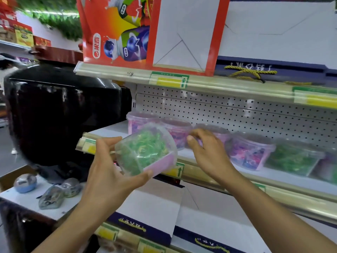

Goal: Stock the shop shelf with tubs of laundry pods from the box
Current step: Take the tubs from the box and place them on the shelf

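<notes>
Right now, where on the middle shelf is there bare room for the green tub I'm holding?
Bare shelf shows at the left end, in front of the first purple tub. The left hand holds the green tub just below that patch. Rightward it is crowded: the right hand touches one tub in a tight row.

Bright, even shop light from overhead. Glare streaks on black appliance [60, 114]. Soft overall; tubs [251, 152] on the shelf [209, 84] smeared by motion blur. Wide-angle bending at edges. Shadows faint.
</notes>
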`<state>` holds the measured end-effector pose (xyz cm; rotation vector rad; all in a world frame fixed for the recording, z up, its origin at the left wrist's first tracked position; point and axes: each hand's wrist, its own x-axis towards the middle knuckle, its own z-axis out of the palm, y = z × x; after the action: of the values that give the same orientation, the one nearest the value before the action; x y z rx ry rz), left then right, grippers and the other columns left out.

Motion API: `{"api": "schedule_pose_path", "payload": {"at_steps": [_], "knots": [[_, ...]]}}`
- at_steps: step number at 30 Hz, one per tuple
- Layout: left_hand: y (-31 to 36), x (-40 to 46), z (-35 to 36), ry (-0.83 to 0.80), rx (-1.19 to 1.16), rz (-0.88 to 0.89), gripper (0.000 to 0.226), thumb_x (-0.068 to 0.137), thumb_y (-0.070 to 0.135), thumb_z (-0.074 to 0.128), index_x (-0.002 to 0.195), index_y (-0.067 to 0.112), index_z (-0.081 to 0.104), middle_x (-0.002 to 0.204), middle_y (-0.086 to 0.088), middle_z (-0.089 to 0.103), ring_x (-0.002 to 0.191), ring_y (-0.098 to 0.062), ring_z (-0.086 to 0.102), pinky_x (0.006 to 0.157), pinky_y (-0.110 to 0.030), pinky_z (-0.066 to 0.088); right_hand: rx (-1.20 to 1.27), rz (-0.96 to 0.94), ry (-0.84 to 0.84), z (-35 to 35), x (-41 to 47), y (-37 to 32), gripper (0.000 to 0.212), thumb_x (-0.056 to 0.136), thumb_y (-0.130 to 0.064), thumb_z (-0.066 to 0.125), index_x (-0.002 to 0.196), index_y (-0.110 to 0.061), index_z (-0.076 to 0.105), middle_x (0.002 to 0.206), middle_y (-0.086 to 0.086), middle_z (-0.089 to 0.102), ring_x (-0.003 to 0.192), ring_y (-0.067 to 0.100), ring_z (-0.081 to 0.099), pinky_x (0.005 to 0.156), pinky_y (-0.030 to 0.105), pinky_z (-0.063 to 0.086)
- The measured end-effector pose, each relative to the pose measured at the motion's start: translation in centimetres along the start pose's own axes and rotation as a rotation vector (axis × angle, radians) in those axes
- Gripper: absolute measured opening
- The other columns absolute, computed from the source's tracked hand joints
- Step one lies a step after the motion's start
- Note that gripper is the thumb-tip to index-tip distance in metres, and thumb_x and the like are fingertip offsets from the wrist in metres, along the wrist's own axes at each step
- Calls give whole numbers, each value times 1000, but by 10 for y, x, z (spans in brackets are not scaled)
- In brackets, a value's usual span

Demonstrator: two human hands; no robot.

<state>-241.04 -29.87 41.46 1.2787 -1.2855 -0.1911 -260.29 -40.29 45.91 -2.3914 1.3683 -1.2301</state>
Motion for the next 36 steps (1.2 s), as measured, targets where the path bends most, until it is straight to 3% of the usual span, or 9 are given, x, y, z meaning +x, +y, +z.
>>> {"api": "schedule_pose_path", "payload": {"at_steps": [4, 6, 9, 13, 16, 22, 30, 34, 36], "knots": [[22, -3, 31, -54, -150, 3, 82, 49, 42, 88, 103, 40, 25, 115, 10, 48, 99, -11, 60, 77, -32, 53, 522, 443, -282, -30, -25, 12, 48, 98, -48, 33, 116, -14, 61, 107, 1, 66, 100, 15, 60, 93, 31, 45], [36, -7, 52, -108, -209, 15, 80, 43, 47, 82, 101, 44, 26, 118, 10, 48, 104, -16, 60, 81, -37, 54, 762, 542, -339, -53, -34, 19, 41, 98, -42, 38, 99, -13, 67, 89, 5, 70, 84, 18, 63, 78, 28, 48], [53, -14, 78, -187, -235, 37, 77, 39, 53, 76, 98, 45, 26, 115, 22, 44, 107, -9, 57, 76, -30, 55, 940, 593, -295, -86, -44, 23, 23, 93, -14, 46, 78, -9, 63, 70, 7, 60, 60, 16, 54, 55, 23, 44], [78, -26, 122, -320, -142, 64, 79, 45, 52, 81, 103, 36, 28, 107, 26, 47, 98, 1, 55, 79, -25, 50, 1066, 699, -132, -135, -67, 46, 20, 88, 3, 44, 75, -1, 59, 56, 8, 53, 43, 13, 48, 39, 19, 43], [92, -35, 158, -401, -65, 93, 76, 59, 41, 84, 116, 32, 35, 111, 24, 49, 98, 3, 50, 74, -11, 39, 980, 730, 42, -164, -84, 68, 16, 94, -1, 46, 82, 0, 56, 54, 11, 52, 36, 13, 49, 35, 19, 42], [127, -40, 228, -490, -23, 323, 90, 71, 28, 77, 140, 40, 21, 138, 11, 39, 124, -9, 41, 97, -27, 36, 669, 753, 289, -222, -103, 119, 7, 94, -4, 45, 92, -4, 52, 63, 11, 49, 35, 12, 49, 36, 19, 42], [157, -43, 305, -610, 74, 362, 73, 80, 25, 69, 141, 38, 30, 130, -2, 47, 117, -18, 47, 97, -30, 41, 662, 699, 232, -243, -107, 163, 38, 95, -11, 52, 130, -17, 40, 64, 10, 54, 55, 22, 55, 53, 26, 52], [156, -30, 320, -651, 68, 292, 71, 87, 23, 62, 144, 38, 24, 133, -1, 51, 120, -18, 50, 100, -31, 41, 115, 493, 140, -238, -113, 179, 42, 83, -21, 69, 121, -18, 51, 71, -7, 50, 62, 5, 49, 53, 14, 37], [156, -24, 325, -711, 94, 256, 72, 89, 25, 60, 146, 38, 18, 135, -2, 52, 119, -17, 52, 101, -33, 41, -100, 454, 209, -237, -109, 189, 41, 83, -26, 69, 120, -19, 52, 71, -6, 52, 64, 9, 50, 56, 22, 35]]}}
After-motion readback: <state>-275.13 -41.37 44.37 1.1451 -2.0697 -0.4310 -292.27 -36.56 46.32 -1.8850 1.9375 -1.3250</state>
